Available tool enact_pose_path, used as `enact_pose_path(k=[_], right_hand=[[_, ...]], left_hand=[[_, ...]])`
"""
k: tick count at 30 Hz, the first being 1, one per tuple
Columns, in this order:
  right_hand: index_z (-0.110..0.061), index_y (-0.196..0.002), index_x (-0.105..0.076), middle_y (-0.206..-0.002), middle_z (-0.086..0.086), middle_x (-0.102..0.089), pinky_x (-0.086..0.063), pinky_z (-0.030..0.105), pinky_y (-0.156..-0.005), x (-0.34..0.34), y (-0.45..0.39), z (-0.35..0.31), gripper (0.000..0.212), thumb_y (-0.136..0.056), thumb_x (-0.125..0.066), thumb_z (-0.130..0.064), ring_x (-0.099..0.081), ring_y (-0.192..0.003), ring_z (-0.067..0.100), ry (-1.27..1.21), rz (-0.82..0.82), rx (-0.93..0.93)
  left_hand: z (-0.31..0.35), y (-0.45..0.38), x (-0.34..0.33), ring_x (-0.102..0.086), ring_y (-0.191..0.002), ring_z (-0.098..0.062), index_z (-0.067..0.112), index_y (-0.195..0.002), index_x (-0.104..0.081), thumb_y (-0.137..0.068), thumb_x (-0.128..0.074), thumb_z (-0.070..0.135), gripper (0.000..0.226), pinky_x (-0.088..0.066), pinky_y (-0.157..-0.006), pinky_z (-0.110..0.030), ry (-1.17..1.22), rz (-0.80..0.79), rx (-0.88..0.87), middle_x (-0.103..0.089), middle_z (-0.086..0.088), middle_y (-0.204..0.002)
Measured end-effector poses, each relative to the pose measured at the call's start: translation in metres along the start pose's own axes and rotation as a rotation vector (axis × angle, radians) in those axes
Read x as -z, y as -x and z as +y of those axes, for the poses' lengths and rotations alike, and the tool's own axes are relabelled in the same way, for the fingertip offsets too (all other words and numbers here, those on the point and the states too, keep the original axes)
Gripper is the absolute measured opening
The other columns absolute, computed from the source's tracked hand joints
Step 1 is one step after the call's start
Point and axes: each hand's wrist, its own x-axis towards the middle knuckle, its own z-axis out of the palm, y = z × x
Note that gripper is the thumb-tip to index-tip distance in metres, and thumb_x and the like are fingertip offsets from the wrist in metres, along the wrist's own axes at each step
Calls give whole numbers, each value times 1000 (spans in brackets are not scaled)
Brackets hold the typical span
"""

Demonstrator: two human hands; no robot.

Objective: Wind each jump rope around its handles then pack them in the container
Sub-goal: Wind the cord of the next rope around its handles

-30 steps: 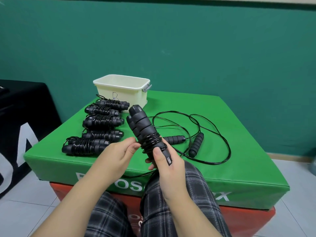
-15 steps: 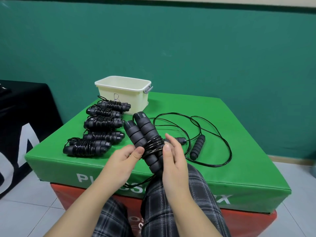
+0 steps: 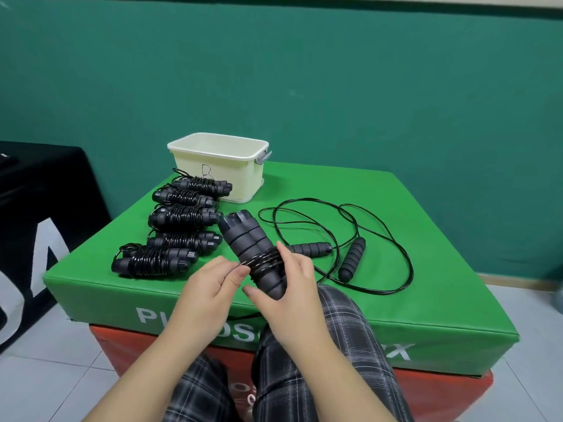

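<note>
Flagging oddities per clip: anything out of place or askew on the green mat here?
Nothing damaged or spilled. One black jump rope sprawls unwound on the green mat, and five wound black rope bundles lie beside the cream plastic container, not in it.

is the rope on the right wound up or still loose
Loose: the rope on the right lies spread in open loops on the green mat, its handles apart.

Single head-worn view — forward and down, close over the green block (image 3: 396,239).
</note>
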Motion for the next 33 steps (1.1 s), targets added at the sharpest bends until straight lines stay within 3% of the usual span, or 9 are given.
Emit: enact_pose_path(k=[3,6,9,14,17,19,22,28,33], right_hand=[[-29,-144,-36,-125,-13,-44,-36,15,-94,3,0,0,68,-85,-66,-42,-45,-116,-1,-152,38,-76],[-32,-132,-49,-118,-15,-60,-46,32,-98,3,1,2,50,-85,-63,-45,-55,-110,3,-315,39,-101],[-37,-109,-59,-91,-16,-69,-57,35,-71,2,1,3,29,-80,-62,-39,-65,-84,6,-483,44,-96],[-12,-116,-59,-91,7,-71,-49,26,-50,2,1,5,50,-78,-62,-44,-68,-69,24,-655,36,-82],[-11,-120,-57,-101,13,-69,-53,32,-56,0,0,6,68,-72,-61,-58,-69,-79,30,-654,45,-98],[-22,-118,-60,-106,0,-69,-55,38,-76,1,0,8,58,-76,-60,-62,-66,-97,19,-553,56,-80],[-45,-111,-54,-110,-26,-61,-43,17,-90,4,2,3,18,-95,-55,-37,-55,-107,-8,-443,102,-29],[-58,-119,-42,-126,-14,-45,-26,1,-96,0,3,-1,37,-97,-49,-29,-38,-120,-9,-131,120,127],[-41,-147,-23,-137,-15,-35,-22,14,-102,-1,2,0,72,-85,-59,-51,-25,-126,1,100,29,108]], left_hand=[[6,3,-4,-44,-54,-4,25,-72,-56,-96,-44,44,33,-33,-53,-14,125,-30,14,-49,5,-66],[6,3,-7,-40,-50,-3,31,-78,-57,-93,-49,46,22,-32,-51,-14,253,-32,91,-50,7,-61],[0,-2,-9,-38,-52,-5,27,-86,-50,-76,-47,61,37,-33,-53,-27,292,-14,171,-47,13,-61],[7,-8,-12,-37,-43,0,21,-86,-45,-89,-52,48,28,-33,-46,-14,450,-64,344,-43,2,-65],[5,-4,-11,-37,-46,-7,16,-70,-45,-54,-45,92,77,-33,-53,-21,363,-160,373,-42,6,-48],[5,-1,-8,-33,-49,-13,15,-64,-40,-45,-37,99,86,-28,-55,-27,297,-156,349,-37,2,-49],[6,-2,-6,-26,-46,-10,16,-60,-35,-53,-39,94,78,-23,-51,-26,243,-68,337,-31,7,-47],[5,0,-9,-33,-50,-11,13,-52,-36,-78,-42,72,65,-25,-53,-30,72,34,259,-37,4,-53],[1,-1,-5,-39,-54,-9,11,-51,-41,-79,-43,52,50,-28,-54,-23,5,55,124,-38,0,-57]])
